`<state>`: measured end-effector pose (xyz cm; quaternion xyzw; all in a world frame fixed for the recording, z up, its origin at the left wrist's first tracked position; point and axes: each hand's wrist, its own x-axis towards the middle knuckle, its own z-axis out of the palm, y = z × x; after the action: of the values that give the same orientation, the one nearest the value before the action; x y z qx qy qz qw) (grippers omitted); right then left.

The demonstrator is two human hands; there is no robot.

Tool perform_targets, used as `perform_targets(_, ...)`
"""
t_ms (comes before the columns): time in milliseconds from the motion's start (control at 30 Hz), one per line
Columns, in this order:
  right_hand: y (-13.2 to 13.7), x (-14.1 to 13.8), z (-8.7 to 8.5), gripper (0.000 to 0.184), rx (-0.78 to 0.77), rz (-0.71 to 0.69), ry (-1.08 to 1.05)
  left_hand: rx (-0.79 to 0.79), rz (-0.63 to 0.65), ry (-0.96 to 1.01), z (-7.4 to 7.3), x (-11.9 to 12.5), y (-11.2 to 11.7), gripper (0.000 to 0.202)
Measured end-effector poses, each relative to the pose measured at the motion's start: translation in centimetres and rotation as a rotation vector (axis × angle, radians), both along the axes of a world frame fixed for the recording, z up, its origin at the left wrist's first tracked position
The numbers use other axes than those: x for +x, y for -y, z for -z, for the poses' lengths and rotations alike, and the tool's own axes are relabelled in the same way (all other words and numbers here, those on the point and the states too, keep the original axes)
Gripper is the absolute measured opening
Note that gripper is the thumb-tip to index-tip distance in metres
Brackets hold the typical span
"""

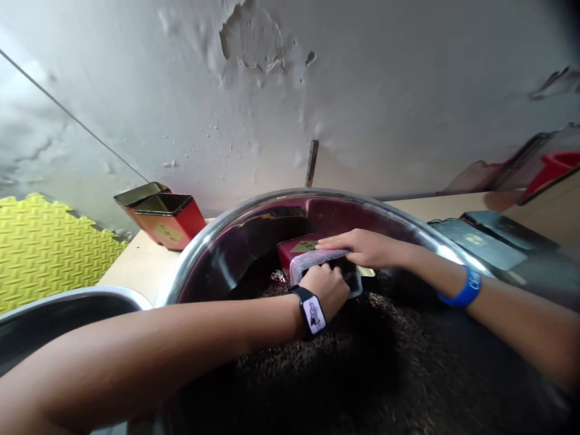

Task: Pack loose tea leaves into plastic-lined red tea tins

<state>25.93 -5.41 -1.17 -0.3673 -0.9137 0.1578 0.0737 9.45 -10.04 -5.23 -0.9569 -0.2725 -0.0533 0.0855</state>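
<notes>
A big steel basin (254, 208) holds a heap of dark loose tea leaves (362, 356). Inside it a red tin (295, 246) rests against the heap. My left hand (327, 289), a black watch on its wrist, is closed round a clear plastic scoop (317, 261) held over the tin's mouth. My right hand (362, 246), a blue band on its wrist, lies across the top of the scoop and tin with fingers stretched flat.
Two open red tins (165, 219) stand on the beige table at the back left. A second steel basin (67, 302) sits at the left edge. A grey scale (484, 238) lies at the right. Yellow foam matting (49, 244) covers the floor at left.
</notes>
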Motion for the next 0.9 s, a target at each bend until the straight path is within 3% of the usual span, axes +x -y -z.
perform_targets(67,-0.1,0.2,0.1,0.058,0.014,0.006,0.025,0.045,0.058,0.011,-1.0,0.1,1.2,0.025)
perform_targets(133,-0.2,0.4,0.1,0.059,0.032,0.022,0.038,0.003,0.206,0.040,-1.7,0.2,2.4,0.024)
perform_targets(200,-0.3,0.5,0.1,0.059,0.064,0.042,0.040,-0.115,0.367,0.038,-1.4,0.2,3.4,0.021)
perform_targets(267,-0.3,0.4,0.2,0.057,0.103,0.054,0.034,-0.224,0.438,0.005,-0.1,0.2,3.9,0.045)
perform_targets(333,-0.3,0.3,0.2,0.053,0.133,0.049,0.026,-0.279,0.433,-0.064,1.7,0.1,3.7,0.069)
perform_targets(433,-0.3,0.1,0.3,0.050,0.158,0.032,0.027,-0.323,0.422,-0.102,3.7,0.1,2.8,0.085)
perform_targets(567,-0.1,0.0,0.1,0.048,0.165,0.051,0.029,-0.367,0.366,-0.091,4.1,0.2,1.9,0.100)
perform_targets(667,0.1,-0.1,-0.1,0.046,0.164,0.091,0.023,-0.339,0.356,-0.132,3.5,0.4,1.6,0.084)
perform_targets(800,0.0,-0.2,-0.1,0.047,0.154,0.095,0.004,-0.271,0.391,-0.151,3.1,0.6,1.4,0.040)
perform_targets(900,-0.1,-0.1,0.1,0.047,0.147,0.088,-0.014,-0.237,0.390,-0.139,3.2,0.6,1.6,0.018)
